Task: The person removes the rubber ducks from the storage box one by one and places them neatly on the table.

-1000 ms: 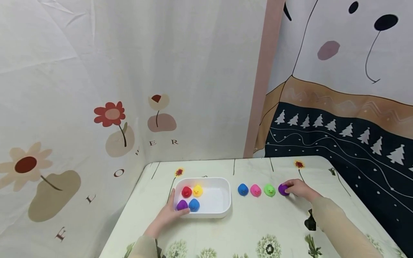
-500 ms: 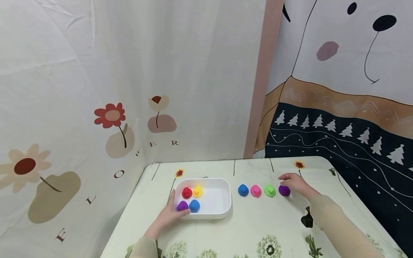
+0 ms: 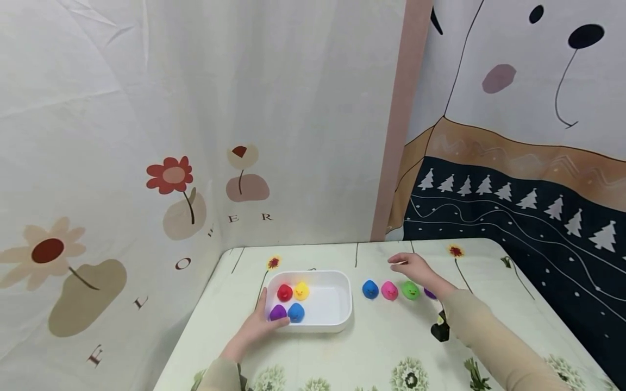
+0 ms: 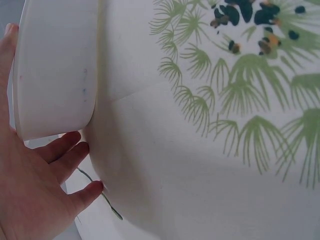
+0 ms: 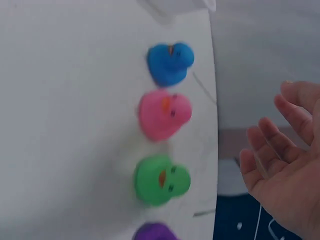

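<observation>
A white tray [image 3: 323,328] stands on the table with red [image 3: 285,293], yellow [image 3: 301,291], purple [image 3: 277,312] and blue [image 3: 296,312] toy ducks at its left end. My left hand [image 3: 256,324] holds the tray's near left corner, thumb over the near rim. Right of the tray runs a row of ducks: blue [image 5: 170,65], pink [image 5: 162,115], green [image 5: 159,181] and purple [image 5: 154,232]. Above and behind the green one hovers my right hand [image 3: 417,269], holding nothing, fingers loosely bent. My right wrist partly covers the purple duck in the head view.
The flower-patterned tablecloth [image 3: 371,347] spreads over the table, its far edge meeting a printed curtain [image 3: 303,163]. At the right hangs a dark cloth with tree prints [image 3: 489,217].
My right hand has let go of the purple duck at the row's right end. It has lifted and moved left over the row. My left hand stays at the tray.
</observation>
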### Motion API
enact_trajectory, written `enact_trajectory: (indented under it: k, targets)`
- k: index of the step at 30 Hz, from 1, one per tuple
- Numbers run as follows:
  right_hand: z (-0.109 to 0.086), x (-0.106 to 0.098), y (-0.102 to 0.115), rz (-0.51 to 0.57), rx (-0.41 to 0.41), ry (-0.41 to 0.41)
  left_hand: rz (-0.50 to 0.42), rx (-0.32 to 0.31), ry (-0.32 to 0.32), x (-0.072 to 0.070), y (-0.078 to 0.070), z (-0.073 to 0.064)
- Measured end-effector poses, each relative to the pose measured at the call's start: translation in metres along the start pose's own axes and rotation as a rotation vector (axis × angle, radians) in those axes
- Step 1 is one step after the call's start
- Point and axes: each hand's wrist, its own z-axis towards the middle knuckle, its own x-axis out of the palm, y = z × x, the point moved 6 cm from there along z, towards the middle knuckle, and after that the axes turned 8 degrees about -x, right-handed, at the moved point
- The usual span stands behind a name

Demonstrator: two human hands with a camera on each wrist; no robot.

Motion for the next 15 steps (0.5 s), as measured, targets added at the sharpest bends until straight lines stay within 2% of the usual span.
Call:
enact_trajectory:
  k: [6, 15]
  targets:
    - [0.013, 0.026, 0.03, 0.082, -0.032, 0.025, 0.004, 0.002, -0.007, -0.001, -0.001, -0.001]
    - [0.025, 0.077, 0.067, 0.193, -0.071, 0.129, -0.011, -0.009, 0.012, 0.001, 0.002, 0.001]
